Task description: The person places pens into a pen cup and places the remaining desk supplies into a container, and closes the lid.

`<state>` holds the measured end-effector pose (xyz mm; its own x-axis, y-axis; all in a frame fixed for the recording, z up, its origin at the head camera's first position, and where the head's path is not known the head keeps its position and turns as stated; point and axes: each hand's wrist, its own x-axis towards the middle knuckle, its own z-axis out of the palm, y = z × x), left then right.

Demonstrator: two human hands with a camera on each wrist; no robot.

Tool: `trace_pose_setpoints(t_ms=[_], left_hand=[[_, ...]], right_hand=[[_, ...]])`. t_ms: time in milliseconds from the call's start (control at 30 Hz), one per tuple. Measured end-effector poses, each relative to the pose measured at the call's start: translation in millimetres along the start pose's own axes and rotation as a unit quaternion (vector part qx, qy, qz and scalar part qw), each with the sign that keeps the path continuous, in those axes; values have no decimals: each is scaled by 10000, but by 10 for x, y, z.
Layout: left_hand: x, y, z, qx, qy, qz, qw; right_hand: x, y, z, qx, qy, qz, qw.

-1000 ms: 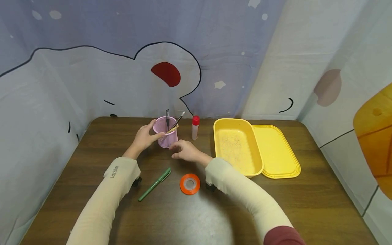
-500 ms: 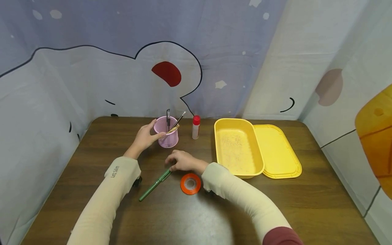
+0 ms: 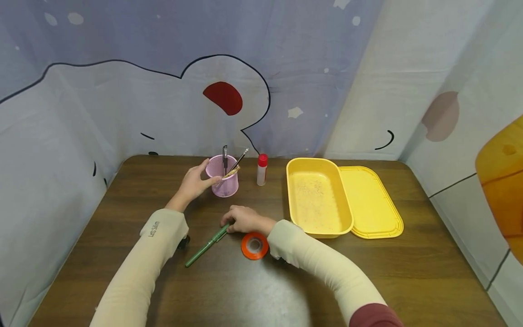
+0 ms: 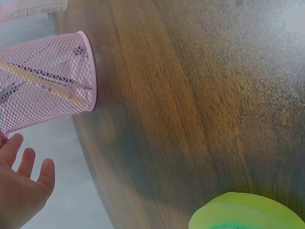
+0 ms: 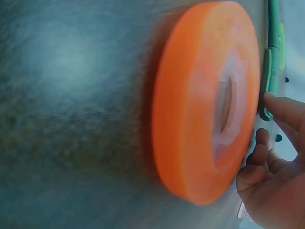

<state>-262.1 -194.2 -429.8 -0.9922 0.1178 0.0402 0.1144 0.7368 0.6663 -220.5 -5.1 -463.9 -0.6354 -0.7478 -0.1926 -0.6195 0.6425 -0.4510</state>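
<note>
Pink mesh forms the pen cup [image 3: 226, 187], which stands upright near the back of the brown wooden table [image 3: 229, 295], the left hand [image 3: 194, 182] holding it by its rim, thumb at the near edge and fingers round the left side. A black pen [image 3: 225, 159] and a pencil [image 3: 241, 159] lean inside it, their ends above the rim. Nearer the person, a green pen [image 3: 206, 246] lies aslant on the table, and the right hand [image 3: 245, 219] pinches its clip end between thumb and forefinger, the other fingers curled in below. Just under that hand lies an orange roll of tape [image 3: 254, 255], flat and close to the pen's clip end. To the right of the cup, apart from it, a glue stick [image 3: 262, 170] with a red cap stands upright. Farther right sits an open yellow box [image 3: 318, 204], with a yellow lid [image 3: 372, 202] flat beside it, partly hidden by the box's side. A printed cloth [image 3: 310, 68] hangs behind the table.
</note>
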Motion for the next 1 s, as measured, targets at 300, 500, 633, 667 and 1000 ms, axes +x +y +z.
trace_pose_setpoints(t_ms=[300,500,633,667,1000], left_hand=[[-6,11,-16,-31,-30,-10,10000],[0,1,-6,-37,-49,-62,10000],[-3,-5,-3,-5,-34,-31,10000],[-3,-6,-2,-1,-33,-15,10000],[10,-19,5,-85,-46,-8,10000]], right_hand=[[0,15,17,86,22,-23,10000],[-8,49,4,268,-28,-256,9993],[-27,82,-75,493,-67,-407,9979],[-35,87,-113,536,-60,-438,9976],[-207,242,-651,558,392,-397,9969]])
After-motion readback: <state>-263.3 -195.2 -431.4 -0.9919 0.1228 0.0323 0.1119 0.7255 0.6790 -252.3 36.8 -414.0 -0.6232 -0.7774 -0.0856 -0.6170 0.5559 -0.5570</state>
